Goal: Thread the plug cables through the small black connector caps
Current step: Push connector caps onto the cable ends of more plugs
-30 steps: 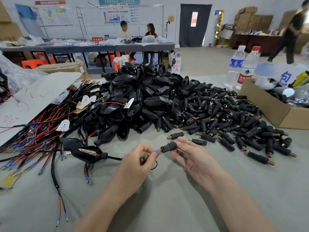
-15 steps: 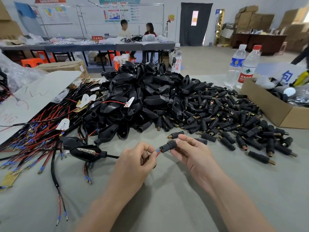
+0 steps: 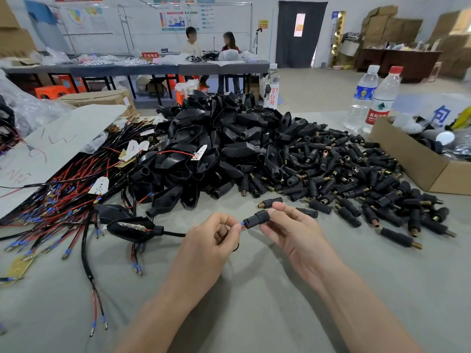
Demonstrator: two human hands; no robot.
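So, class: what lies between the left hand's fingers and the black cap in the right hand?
In the head view, a short bit of red and blue wire bridges left hand and cap.

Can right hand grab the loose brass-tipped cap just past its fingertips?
Probably not yet. Nothing lies between the right hand and the brass-tipped cap, but that hand is pinching the connector cap on the red wire.

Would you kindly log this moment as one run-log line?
step: threading | left hand: pinches wire end | right hand: holds connector cap | wire end: at cap's opening
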